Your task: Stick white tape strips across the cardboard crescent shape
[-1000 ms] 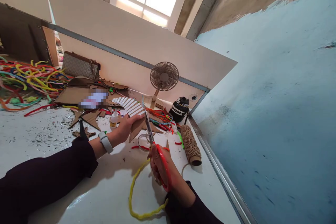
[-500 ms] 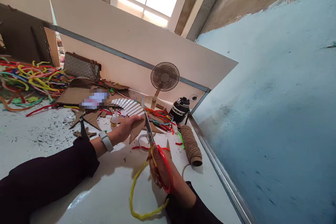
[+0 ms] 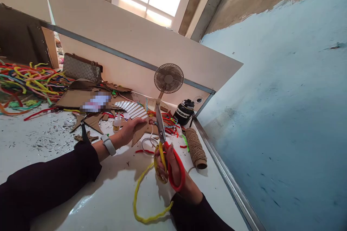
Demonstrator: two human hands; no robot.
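Note:
My left hand [image 3: 128,132], wearing a watch with a pale band, grips a piece of brown cardboard [image 3: 139,134]. A curved white-striped section [image 3: 132,110] extends from beyond the fingers toward the back. In my right hand [image 3: 172,166] are scissors [image 3: 160,124] with one red and one yellow handle loop, fingers through them. The blades point away from me, just right of the cardboard and apart from it. A yellow fuzzy strand [image 3: 137,202] curves on the table between my forearms. A thin clear ring [image 3: 150,147], perhaps a tape roll, lies below the cardboard.
A small fan [image 3: 168,78], a black bottle [image 3: 184,112] and a twine roll [image 3: 196,148] stand or lie at the back right. Left are a glue bottle [image 3: 117,122], cardboard stars [image 3: 93,123], a phone [image 3: 96,101], a bag [image 3: 81,66] and heaped coloured strands [image 3: 35,79].
The scissors have moved right, away from the cardboard edge where the blades were. My left hand keeps its hold on the cardboard, and the view has shifted slightly.

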